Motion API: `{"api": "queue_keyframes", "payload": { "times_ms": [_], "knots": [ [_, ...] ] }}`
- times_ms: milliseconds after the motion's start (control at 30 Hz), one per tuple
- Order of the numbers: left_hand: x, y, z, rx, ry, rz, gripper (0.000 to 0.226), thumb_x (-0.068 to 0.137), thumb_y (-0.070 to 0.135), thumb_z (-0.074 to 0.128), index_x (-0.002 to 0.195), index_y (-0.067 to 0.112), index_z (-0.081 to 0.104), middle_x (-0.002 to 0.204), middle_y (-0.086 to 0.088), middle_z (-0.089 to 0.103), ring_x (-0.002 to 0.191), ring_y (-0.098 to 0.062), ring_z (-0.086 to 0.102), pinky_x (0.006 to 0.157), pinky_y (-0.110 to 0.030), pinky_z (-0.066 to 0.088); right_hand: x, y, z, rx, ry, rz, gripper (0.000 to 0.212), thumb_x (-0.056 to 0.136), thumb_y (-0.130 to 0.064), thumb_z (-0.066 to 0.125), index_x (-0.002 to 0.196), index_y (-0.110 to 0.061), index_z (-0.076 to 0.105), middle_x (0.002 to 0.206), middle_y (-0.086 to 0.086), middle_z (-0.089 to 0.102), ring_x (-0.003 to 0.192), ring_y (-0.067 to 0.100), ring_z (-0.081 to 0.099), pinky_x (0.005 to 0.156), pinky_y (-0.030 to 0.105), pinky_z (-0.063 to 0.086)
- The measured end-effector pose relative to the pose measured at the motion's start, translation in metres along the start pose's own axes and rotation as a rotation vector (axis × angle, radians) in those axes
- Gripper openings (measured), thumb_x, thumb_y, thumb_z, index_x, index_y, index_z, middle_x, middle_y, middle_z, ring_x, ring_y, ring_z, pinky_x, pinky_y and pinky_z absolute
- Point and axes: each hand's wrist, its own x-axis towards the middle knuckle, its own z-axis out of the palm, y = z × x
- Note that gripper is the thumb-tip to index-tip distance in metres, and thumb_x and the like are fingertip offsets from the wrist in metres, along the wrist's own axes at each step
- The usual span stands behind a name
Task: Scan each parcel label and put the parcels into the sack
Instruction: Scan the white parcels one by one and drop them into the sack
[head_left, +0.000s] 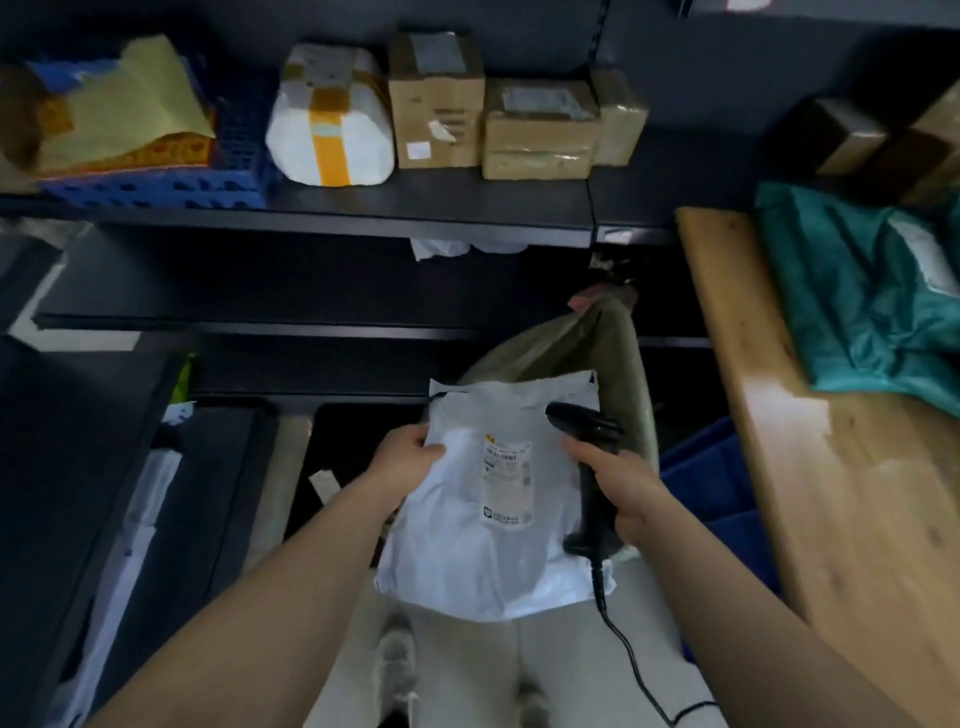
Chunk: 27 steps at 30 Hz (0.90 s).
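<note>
A white poly-mailer parcel (483, 551) hangs in front of me with its printed label (508, 480) facing up. My left hand (405, 460) pinches the parcel's left edge. My right hand (621, 486) grips the handle of a black corded barcode scanner (589, 457), whose head sits over the parcel's upper right part, beside the label. Behind the parcel stands an olive-green sack (582, 343), its mouth partly hidden by the parcel.
The dark shelf (415, 213) above carries a white taped parcel (332, 119), cardboard boxes (488, 109) and a blue crate (156, 182). A wooden table (841, 467) at right holds teal bags (862, 296). A blue bin (711, 483) stands under it.
</note>
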Motion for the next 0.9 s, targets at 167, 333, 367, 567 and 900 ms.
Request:
{"api": "queue_keyframes", "payload": {
  "times_ms": [167,333,367,567,900],
  "knots": [
    [0.073,-0.030,0.013,0.152,-0.118,-0.046,0.014,0.087,0.013,0.058,0.087,0.006,0.070,0.094,-0.015,0.069,0.082,-0.026,0.064,0.073,-0.028,0.047,0.038,0.018,0.016,0.022,0.080,0.052,0.020,0.085,-0.027,0.075,0.089,-0.009,0.069,0.071,0.002,0.075,0.068,0.020,0.072,0.056,0.028,0.053],
    [0.134,-0.074,0.032,0.481,-0.155,-0.171,0.032,0.084,0.047,0.058,0.105,0.026,0.069,0.148,-0.013,0.040,0.138,-0.035,0.031,0.112,-0.047,0.031,0.078,0.032,0.020,-0.011,0.145,0.065,0.016,0.085,-0.024,0.074,0.088,-0.009,0.069,0.084,0.010,0.075,0.079,0.026,0.071,0.070,0.036,0.058],
    [0.145,-0.083,0.035,0.519,-0.184,-0.193,0.038,0.085,0.053,0.056,0.116,0.033,0.065,0.157,-0.011,0.023,0.145,-0.035,0.011,0.116,-0.050,0.020,0.086,0.035,0.021,-0.013,0.148,0.067,0.016,0.085,-0.024,0.074,0.088,-0.009,0.068,0.088,0.012,0.074,0.081,0.027,0.070,0.077,0.039,0.058],
    [0.200,-0.126,0.052,0.408,-0.256,-0.256,0.054,0.090,0.055,0.051,0.134,0.024,0.055,0.152,-0.011,0.036,0.136,-0.034,0.035,0.113,-0.045,0.031,0.129,0.052,0.023,-0.043,0.172,0.070,0.020,0.084,-0.031,0.075,0.091,-0.014,0.068,0.085,0.006,0.075,0.081,0.025,0.071,0.073,0.037,0.057],
    [0.187,-0.137,0.054,0.148,0.037,0.119,0.062,0.094,0.019,0.058,0.149,0.025,0.032,0.153,-0.001,0.034,0.138,-0.019,0.038,0.107,-0.025,0.031,0.182,0.062,0.047,-0.040,0.172,0.170,0.064,0.086,-0.033,0.074,0.138,-0.005,0.051,0.129,0.015,0.060,0.113,0.034,0.058,0.094,0.042,0.049]
  ]
}}
